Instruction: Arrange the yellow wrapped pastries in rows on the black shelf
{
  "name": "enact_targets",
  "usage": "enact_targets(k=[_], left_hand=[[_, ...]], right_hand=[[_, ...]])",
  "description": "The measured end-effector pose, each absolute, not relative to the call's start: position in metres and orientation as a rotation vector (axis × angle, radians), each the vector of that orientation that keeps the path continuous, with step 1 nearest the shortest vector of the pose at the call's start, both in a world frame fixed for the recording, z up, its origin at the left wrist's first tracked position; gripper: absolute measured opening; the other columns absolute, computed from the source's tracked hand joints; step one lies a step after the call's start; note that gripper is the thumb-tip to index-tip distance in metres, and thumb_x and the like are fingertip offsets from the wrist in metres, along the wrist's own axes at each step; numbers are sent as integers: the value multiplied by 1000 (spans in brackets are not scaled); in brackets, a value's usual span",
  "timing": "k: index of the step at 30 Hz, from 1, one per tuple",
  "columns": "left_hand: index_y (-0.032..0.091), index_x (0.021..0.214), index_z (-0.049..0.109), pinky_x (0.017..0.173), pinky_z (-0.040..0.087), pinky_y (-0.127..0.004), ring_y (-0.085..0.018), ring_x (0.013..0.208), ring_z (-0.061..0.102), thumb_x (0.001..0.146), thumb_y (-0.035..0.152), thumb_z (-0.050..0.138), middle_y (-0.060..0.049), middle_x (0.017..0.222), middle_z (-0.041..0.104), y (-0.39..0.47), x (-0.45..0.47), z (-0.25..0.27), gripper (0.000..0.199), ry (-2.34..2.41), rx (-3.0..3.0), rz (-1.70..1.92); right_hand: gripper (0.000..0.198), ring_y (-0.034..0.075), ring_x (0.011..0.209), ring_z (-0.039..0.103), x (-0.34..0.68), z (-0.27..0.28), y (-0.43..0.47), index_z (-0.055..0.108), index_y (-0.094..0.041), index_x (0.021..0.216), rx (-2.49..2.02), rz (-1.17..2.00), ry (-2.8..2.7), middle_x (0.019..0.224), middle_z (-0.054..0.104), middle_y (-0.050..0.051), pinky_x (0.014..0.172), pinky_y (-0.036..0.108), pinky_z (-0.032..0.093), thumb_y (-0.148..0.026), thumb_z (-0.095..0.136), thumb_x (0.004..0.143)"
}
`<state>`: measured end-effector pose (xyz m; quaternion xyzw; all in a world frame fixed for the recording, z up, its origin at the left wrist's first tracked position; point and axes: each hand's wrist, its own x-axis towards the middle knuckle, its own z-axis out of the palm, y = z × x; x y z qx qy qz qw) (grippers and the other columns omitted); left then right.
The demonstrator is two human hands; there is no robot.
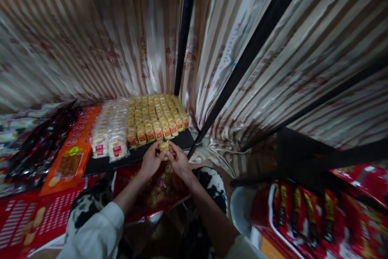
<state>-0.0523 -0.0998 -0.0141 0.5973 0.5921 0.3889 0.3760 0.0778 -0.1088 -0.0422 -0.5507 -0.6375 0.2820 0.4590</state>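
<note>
Between my left hand and my right hand is a small yellow-wrapped snack packet. The fingers of both hands are closed on its sides, above the front edge of a black shelf. Just beyond stand several rows of similar yellow packets with red labels, packed closely together. Under my wrists lies a large red bag with more yellowish packets inside, its contents blurred and dim.
Clear-wrapped white packets, an orange snack bag and dark shiny packs line the shelf leftward. A red basket sits lower left. Red packages fill the lower right. Black poles cross before striped cloth.
</note>
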Motion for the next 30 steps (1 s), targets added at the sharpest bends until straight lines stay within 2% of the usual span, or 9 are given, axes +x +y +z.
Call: enact_targets(k=[4, 6, 11, 16, 21, 30], left_hand=[[21, 110, 55, 64, 47, -23, -8, 58, 55, 76, 28, 54, 1, 90, 62, -80, -35, -7, 34, 1569, 1613, 955], [20, 108, 55, 66, 47, -23, -9, 62, 57, 77, 26, 54, 0, 89, 64, -68, -23, -2, 32, 1613, 1664, 916], [18, 108, 55, 73, 46, -24, -13, 78, 61, 78, 23, 54, -4, 93, 66, -40, 12, 8, 30, 1652, 1817, 840], [17, 109, 55, 74, 45, -25, -16, 80, 62, 80, 25, 53, -6, 90, 67, -19, 42, 13, 30, 1681, 1923, 736], [15, 107, 55, 78, 45, -25, -17, 88, 61, 80, 21, 51, -8, 97, 66, -8, 59, 15, 27, 1701, 1978, 690], [14, 99, 57, 73, 45, -24, -15, 82, 60, 85, 23, 45, -8, 94, 65, 1, 72, 12, 20, 1703, 2029, 589]], right_hand=[[38, 22, 108, 51, 81, -37, -114, 53, -18, 120, -1446, 374, -1427, 115, 57, 12, 93, 42, 43, -27, 44, 84], [38, 22, 113, 47, 83, -36, -115, 51, -16, 122, -1453, 329, -1368, 119, 54, 13, 96, 43, 41, -25, 40, 86], [40, 21, 119, 44, 88, -41, -111, 49, -15, 122, -1422, 471, -1262, 125, 50, 14, 102, 43, 37, -29, 35, 88], [51, 19, 129, 36, 93, -40, -101, 40, -16, 133, -1441, 765, -1036, 139, 41, 12, 110, 42, 24, -42, 32, 89], [61, 19, 134, 28, 100, -41, -88, 36, -15, 137, -1384, 853, -924, 144, 34, 9, 112, 39, 19, -52, 32, 87], [70, 19, 133, 29, 111, -47, -64, 37, -11, 136, -1327, 883, -788, 143, 35, 11, 112, 37, 18, -58, 28, 86]])
